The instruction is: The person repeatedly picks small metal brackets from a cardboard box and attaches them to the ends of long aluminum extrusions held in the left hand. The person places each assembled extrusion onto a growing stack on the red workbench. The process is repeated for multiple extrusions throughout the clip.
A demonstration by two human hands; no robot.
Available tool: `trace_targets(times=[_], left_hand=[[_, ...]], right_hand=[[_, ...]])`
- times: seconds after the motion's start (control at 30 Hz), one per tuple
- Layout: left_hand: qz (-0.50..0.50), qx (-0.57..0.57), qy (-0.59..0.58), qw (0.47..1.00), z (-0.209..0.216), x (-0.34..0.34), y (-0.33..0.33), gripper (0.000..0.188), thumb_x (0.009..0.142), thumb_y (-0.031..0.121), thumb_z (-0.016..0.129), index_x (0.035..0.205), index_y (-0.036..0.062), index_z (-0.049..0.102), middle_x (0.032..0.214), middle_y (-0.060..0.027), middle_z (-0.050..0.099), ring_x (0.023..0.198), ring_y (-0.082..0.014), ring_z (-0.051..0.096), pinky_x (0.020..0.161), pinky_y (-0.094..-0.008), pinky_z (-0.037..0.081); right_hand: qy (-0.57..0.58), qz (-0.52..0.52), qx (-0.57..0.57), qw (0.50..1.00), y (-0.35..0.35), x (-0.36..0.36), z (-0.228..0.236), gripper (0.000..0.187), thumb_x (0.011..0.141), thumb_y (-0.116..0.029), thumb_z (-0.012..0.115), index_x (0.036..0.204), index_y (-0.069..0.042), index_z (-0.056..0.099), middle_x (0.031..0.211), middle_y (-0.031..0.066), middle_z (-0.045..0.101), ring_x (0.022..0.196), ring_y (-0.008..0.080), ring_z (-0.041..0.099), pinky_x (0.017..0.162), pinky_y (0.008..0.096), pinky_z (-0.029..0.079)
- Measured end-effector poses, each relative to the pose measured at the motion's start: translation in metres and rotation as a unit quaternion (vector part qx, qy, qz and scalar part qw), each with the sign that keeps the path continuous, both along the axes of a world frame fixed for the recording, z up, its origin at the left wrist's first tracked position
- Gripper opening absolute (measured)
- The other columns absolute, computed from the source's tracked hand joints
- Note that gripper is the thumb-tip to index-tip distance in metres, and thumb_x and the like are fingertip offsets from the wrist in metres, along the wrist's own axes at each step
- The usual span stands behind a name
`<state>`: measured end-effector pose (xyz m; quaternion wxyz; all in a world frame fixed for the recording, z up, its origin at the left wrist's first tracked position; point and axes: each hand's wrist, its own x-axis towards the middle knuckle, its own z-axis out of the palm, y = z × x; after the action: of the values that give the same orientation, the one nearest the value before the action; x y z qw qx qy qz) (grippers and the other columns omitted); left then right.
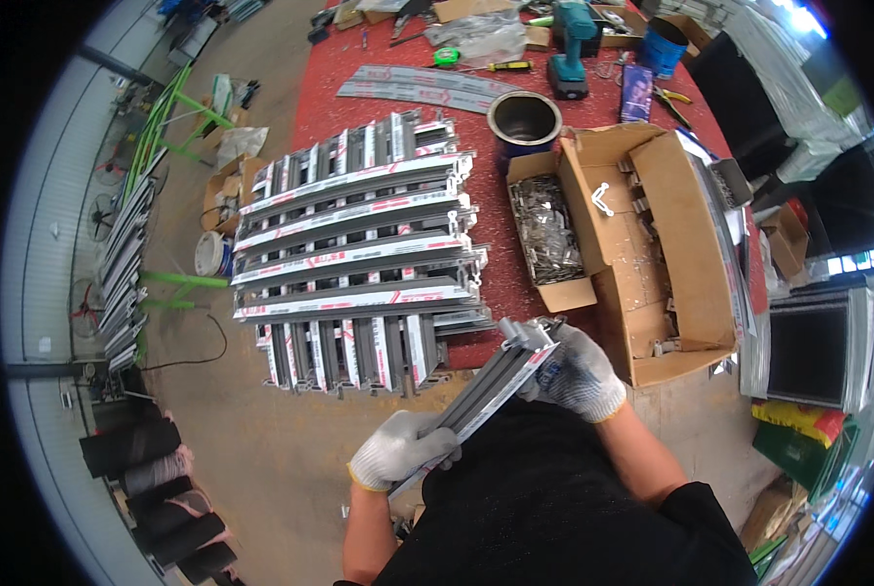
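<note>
Black shirt backs the grey channelled profile, aslant near the tabletop, its lower part clasped by the left hand, its upper end by the right hand, a two-ended hold that should limit twisting.

A red-topped table stands on a brownish floor, a pale ribbed wall at left.

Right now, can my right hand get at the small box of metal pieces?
Likely yes: the small box is open and just beyond your right hand, though that hand seems busy holding the grey profile.
</note>
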<state>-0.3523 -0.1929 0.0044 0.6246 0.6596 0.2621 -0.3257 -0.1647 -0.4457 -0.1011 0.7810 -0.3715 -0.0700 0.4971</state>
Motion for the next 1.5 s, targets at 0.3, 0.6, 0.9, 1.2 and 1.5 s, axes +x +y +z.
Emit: trace_targets(times=[0.3,0.6,0.9,1.2,1.5], left_hand=[[0.008,0.003,0.056,0.998,0.002,0.010,0.004,0.046,0.107,0.038,0.075,0.121,-0.0063,0.079,0.099,-0.0154,0.082,0.087,-0.0207,0.080,0.084,-0.0369,0.064],[-0.011,0.370,-0.202,0.907,0.017,-0.017,0.009,0.055,0.086,0.010,0.080,0.140,0.0050,0.070,0.126,-0.0212,0.076,0.119,-0.0431,0.075,0.105,-0.0504,0.060],[-0.066,0.507,-0.364,0.779,-0.009,-0.027,0.079,0.033,0.087,-0.003,0.073,0.118,0.0065,0.077,0.129,-0.0115,0.079,0.123,-0.0355,0.073,0.109,-0.0503,0.056],[-0.143,0.497,-0.365,0.774,-0.025,-0.009,0.153,0.030,0.089,-0.005,0.076,0.116,0.0049,0.076,0.130,-0.0151,0.079,0.125,-0.0391,0.073,0.110,-0.0509,0.057],[-0.177,0.497,-0.369,0.765,-0.055,0.008,0.181,0.036,0.084,-0.003,0.075,0.119,0.0073,0.076,0.130,-0.0151,0.076,0.127,-0.0402,0.069,0.111,-0.0537,0.054]], right_hand=[[-0.077,0.002,-0.234,0.969,0.017,-0.002,0.053,0.036,0.102,-0.021,0.081,0.128,0.003,0.074,0.103,0.0038,0.077,0.088,0.0110,0.071,0.080,0.0302,0.059],[0.025,-0.152,-0.208,0.966,0.033,-0.026,0.028,0.028,0.110,-0.029,0.079,0.116,-0.002,0.076,0.088,0.0056,0.078,0.067,0.0111,0.069,0.060,0.0266,0.055],[0.158,-0.114,-0.192,0.962,0.062,-0.039,0.020,0.039,0.110,-0.033,0.078,0.130,0.000,0.070,0.104,0.0144,0.080,0.081,0.0233,0.079,0.069,0.0365,0.064],[0.176,0.007,-0.252,0.952,0.092,-0.057,0.010,0.051,0.106,-0.058,0.079,0.107,-0.007,0.076,0.086,0.0076,0.077,0.062,0.0139,0.065,0.052,0.0297,0.048],[0.169,-0.003,-0.287,0.943,0.107,-0.063,0.017,0.059,0.109,-0.064,0.071,0.101,-0.005,0.076,0.083,0.0078,0.076,0.057,0.0174,0.065,0.049,0.0305,0.046]])
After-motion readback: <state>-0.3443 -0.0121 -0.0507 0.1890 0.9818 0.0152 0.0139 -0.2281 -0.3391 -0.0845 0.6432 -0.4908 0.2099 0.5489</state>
